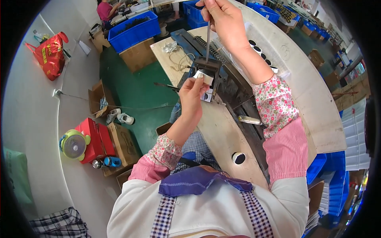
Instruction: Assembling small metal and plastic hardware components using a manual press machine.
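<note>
Up at the top of the view, my right hand [227,27] is closed round the upper end of a thin upright metal rod [208,41]. The rod runs down to a dark metal clamp-like fixture [209,65] on the bench. Below it, my left hand [191,95] pinches a small pale, flat piece [206,79] at the fixture's front. Whether that piece touches the fixture I cannot tell. Just under the fingers lies a white piece with a dark spot [206,95]. A coiled spring [210,47] sits behind the fixture, beside my right wrist.
A light-handled tool [250,119] lies on the dark metal rail. Nearer me, a white-and-black round piece [238,158] rests on the wooden bench [216,123]. A clear tray [282,65] holds several similar pieces at right. Blue crates [135,31] and a seated person [106,11] are farther off.
</note>
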A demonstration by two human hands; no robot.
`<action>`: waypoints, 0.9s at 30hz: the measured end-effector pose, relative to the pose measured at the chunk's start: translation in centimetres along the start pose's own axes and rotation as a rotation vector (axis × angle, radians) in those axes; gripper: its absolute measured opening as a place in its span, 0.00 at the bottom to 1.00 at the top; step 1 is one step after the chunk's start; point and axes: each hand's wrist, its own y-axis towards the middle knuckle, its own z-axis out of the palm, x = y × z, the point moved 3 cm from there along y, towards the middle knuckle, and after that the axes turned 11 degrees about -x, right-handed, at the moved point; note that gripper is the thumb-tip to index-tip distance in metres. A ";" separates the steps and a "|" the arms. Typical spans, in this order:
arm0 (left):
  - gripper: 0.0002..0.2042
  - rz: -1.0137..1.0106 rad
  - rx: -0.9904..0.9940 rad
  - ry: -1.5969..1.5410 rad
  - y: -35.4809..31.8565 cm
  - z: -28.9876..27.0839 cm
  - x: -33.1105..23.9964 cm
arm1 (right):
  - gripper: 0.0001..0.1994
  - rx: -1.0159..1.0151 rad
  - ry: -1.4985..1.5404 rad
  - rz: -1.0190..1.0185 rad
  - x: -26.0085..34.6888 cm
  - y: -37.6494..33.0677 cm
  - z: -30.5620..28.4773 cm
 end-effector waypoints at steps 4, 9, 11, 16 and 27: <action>0.09 0.075 -0.086 0.188 0.1 0.9 -0.6 | 0.12 -0.033 -0.139 0.003 0.4 0.0 -0.1; 0.09 0.102 -0.103 0.188 0.3 1.0 -0.2 | 0.14 0.020 -0.206 -0.079 -0.1 -0.4 -0.5; 0.10 0.103 -0.132 0.190 0.4 0.6 -0.1 | 0.13 0.033 -0.232 -0.136 -0.6 -1.8 -0.5; 0.09 0.081 -0.138 0.216 0.2 1.0 0.0 | 0.11 0.103 -0.273 -0.027 -0.4 -4.7 -2.1; 0.08 -0.002 -0.043 0.087 -0.1 0.2 0.0 | 0.13 0.060 -0.326 0.062 1.3 -8.3 -10.8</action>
